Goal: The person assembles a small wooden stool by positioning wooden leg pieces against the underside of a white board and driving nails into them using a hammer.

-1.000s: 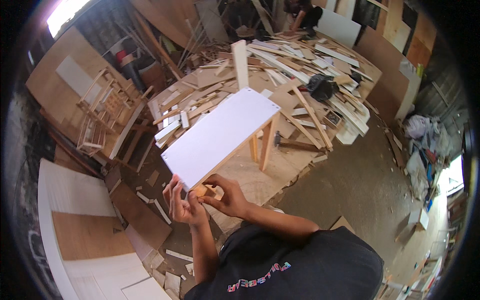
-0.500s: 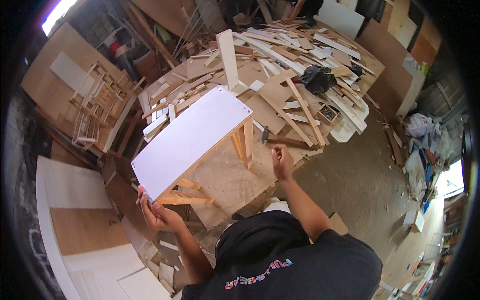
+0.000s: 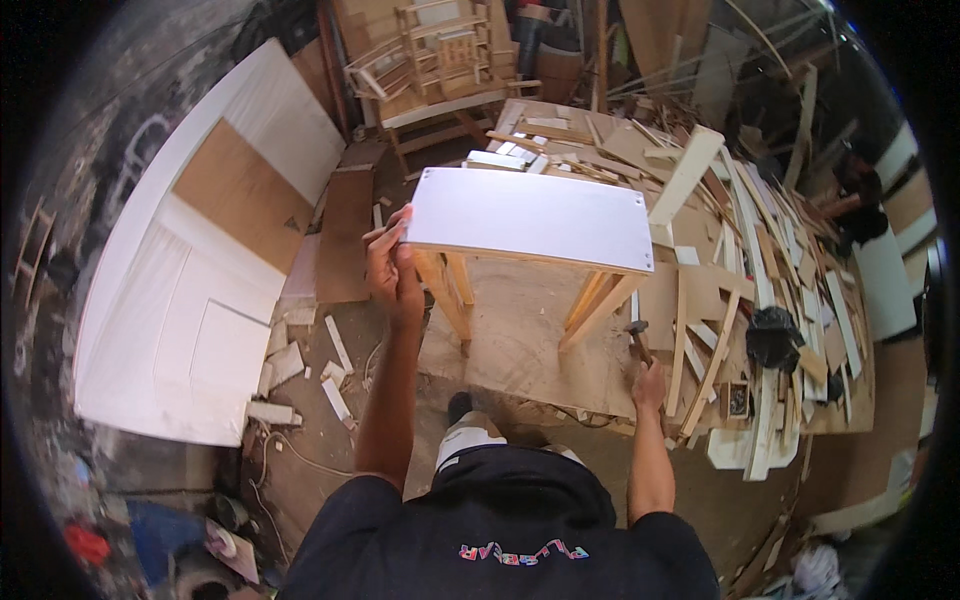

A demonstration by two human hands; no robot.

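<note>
A small wooden stool (image 3: 530, 215) with a smooth white top and bare wooden legs stands upright on the plywood work surface. Dark fastener dots show near both ends of its top. With my left hand (image 3: 397, 265) I grip the left end of this top, thumb and fingers around its edge. My right hand (image 3: 649, 385) is closed around the handle of a hammer (image 3: 637, 328). Its dark metal head is low, close to the work surface and to the right of the stool's right legs.
Wood strips and offcuts (image 3: 700, 330) cover the work surface's right and far sides, with an upright white board (image 3: 688, 175), a black plastic bag (image 3: 774, 338) and a small box of fasteners (image 3: 738, 400). A large white panel (image 3: 235, 350) leans at left. Scraps (image 3: 338, 400) litter the floor.
My right hand has taken hold of the hammer, which lay on the work surface before. My view has swung left; my left hand still holds the stool's left end.
</note>
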